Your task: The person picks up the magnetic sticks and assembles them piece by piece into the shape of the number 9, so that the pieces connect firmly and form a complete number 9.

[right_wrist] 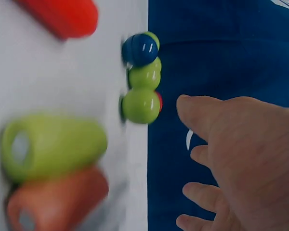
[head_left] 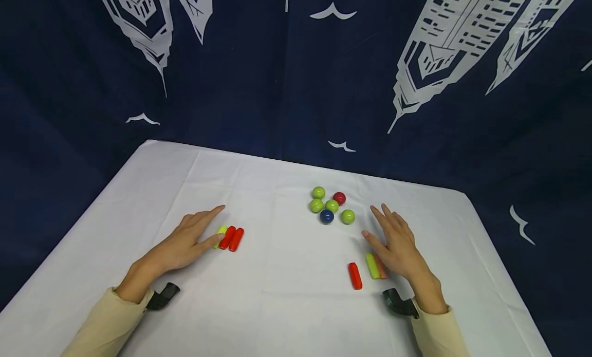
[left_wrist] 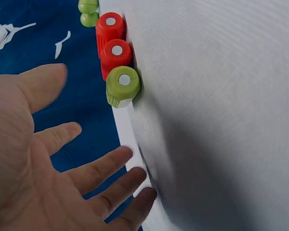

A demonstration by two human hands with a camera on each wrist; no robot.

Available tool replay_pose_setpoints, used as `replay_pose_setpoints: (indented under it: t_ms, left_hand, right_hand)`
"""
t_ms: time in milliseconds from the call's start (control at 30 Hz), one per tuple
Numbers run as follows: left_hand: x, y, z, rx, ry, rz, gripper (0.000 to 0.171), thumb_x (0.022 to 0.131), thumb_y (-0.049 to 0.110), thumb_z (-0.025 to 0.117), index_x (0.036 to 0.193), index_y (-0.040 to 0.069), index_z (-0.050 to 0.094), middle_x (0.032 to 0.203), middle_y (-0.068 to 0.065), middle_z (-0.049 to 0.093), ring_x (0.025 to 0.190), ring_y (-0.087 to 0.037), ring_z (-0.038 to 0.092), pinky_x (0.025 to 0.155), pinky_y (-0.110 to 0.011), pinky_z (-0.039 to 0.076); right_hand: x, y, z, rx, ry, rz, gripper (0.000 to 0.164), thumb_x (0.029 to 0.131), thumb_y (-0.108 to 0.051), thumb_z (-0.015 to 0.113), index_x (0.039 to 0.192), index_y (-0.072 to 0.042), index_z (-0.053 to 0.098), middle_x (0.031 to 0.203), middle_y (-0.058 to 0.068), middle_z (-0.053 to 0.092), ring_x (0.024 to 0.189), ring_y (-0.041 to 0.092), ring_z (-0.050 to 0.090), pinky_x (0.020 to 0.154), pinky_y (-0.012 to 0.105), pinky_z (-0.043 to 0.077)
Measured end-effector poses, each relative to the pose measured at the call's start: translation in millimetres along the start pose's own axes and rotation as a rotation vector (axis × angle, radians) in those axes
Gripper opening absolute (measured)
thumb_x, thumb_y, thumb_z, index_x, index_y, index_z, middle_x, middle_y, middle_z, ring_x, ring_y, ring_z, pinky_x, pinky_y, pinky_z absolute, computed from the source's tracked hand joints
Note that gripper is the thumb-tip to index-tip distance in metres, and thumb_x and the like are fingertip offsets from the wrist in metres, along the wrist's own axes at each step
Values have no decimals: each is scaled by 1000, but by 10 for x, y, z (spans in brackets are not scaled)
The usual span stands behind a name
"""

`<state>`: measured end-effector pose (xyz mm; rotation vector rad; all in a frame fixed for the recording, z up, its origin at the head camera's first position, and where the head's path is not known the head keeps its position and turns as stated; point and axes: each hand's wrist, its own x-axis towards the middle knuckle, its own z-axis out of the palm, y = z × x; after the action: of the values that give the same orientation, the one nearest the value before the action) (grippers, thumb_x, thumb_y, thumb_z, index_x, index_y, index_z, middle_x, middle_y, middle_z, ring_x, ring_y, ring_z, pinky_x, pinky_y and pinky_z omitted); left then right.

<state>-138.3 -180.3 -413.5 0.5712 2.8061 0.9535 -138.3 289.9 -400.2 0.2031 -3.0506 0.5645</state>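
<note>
My left hand point(head_left: 185, 241) is held open with its fingers spread, close beside three short, stubby cylinders: a yellow-green cylinder point(left_wrist: 123, 86) and two red cylinders point(head_left: 237, 240). The thumb overlaps them in the head view; the left wrist view shows it apart from them. On the right, my right hand point(head_left: 396, 244) hovers with fingers extended, holding nothing. Near its palm lie a green cylinder point(head_left: 372, 266) and an orange one point(right_wrist: 62, 197) side by side. Just left of that pair is a single red cylinder point(head_left: 355, 276).
Toward the back of the white-covered table point(head_left: 287, 316) several green balls point(head_left: 348, 217), a red ball point(head_left: 339, 198) and a dark blue ball point(head_left: 326, 216) sit clustered. A navy curtain point(head_left: 259, 90) with white prints hangs behind the table's far edge.
</note>
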Motion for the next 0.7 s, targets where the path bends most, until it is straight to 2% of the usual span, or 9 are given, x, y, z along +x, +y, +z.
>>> replay_pose_setpoints:
  t_ms: [100, 200, 267, 467, 700]
  left_hand:
    - [38, -25, 21, -33, 8, 13, 63, 98, 33, 64, 153, 18, 38, 136, -15, 54, 120, -31, 45, 95, -51, 43]
    - [67, -52, 42, -77, 4, 19, 58, 96, 27, 68, 148, 17, 45, 121, -9, 60, 108, -24, 48, 85, -39, 43]
    - [70, -63, 50, -100, -2, 25, 55, 95, 26, 70, 145, 16, 47, 117, -7, 60, 103, -22, 49, 82, -35, 42]
    - [66, -51, 69, -114, 3, 19, 53, 94, 20, 70, 141, 11, 49, 113, -5, 58, 101, -20, 49, 81, -34, 41]
    - [76, -59, 108, -94, 28, 8, 50, 94, 18, 69, 140, 9, 52, 113, -5, 58, 102, -20, 49, 83, -37, 42]
  right_hand:
    - [74, -68, 3, 9, -30, -2, 69, 99, -39, 59, 156, -9, 33, 162, 28, 21, 144, 57, 18, 111, 74, 15]
    - [144, -132, 6, 40, -60, -23, 65, 101, -37, 58, 155, -9, 35, 160, 28, 24, 144, 55, 21, 111, 73, 20]
    - [180, -173, 23, 74, -80, -32, 63, 102, -35, 56, 155, -10, 34, 160, 26, 27, 144, 52, 24, 111, 71, 23]
    - [242, -239, 88, 139, -111, -84, 58, 104, -27, 54, 155, -9, 35, 157, 22, 36, 145, 45, 33, 115, 63, 25]
    - [242, -239, 139, 114, -99, -120, 49, 104, -22, 54, 147, 0, 45, 151, 26, 43, 142, 44, 39, 115, 59, 30]
